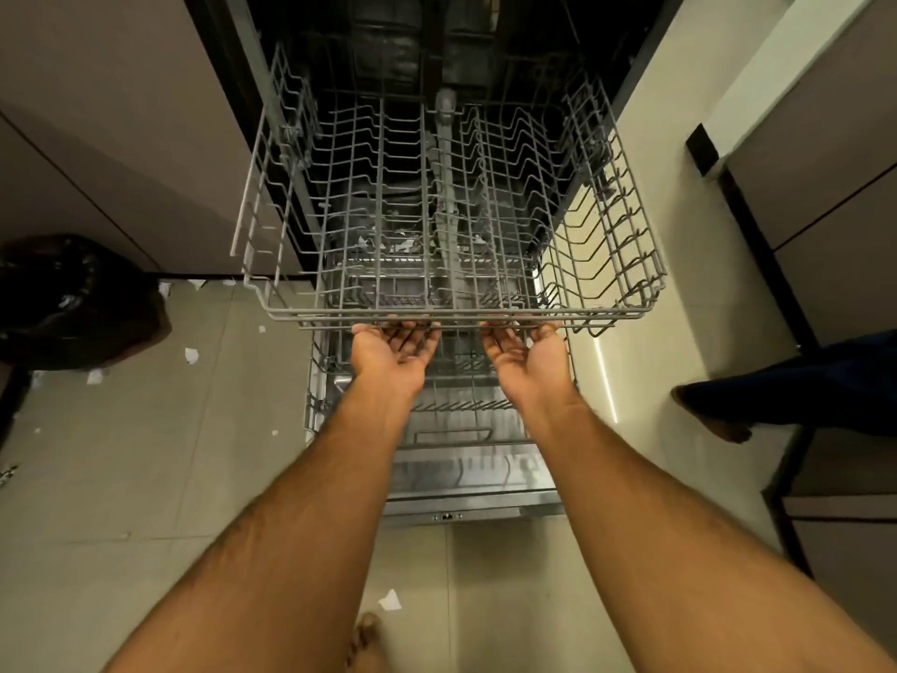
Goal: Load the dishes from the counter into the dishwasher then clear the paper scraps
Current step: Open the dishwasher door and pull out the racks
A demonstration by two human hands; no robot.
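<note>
The dishwasher's grey wire upper rack [301, 315] is pulled far out and holds no dishes. My left hand [393, 352] and right hand [526, 354] are palm-up under its front rail, side by side, with fingertips hooked over the rail. Below it the lower rack [456, 405] sits over the open door [475, 497], also without dishes. White paper scraps lie on the tiled floor [191, 355], one near my foot [390, 599], and a few show through the rack inside the machine [403, 245]. No dishes or counter are in view.
A black rubbish bag [73, 303] sits on the floor at the left, beside the cabinet fronts. Another person's leg and bare foot [718, 420] stand at the right of the door. My own bare foot [366, 638] is just before the door's edge.
</note>
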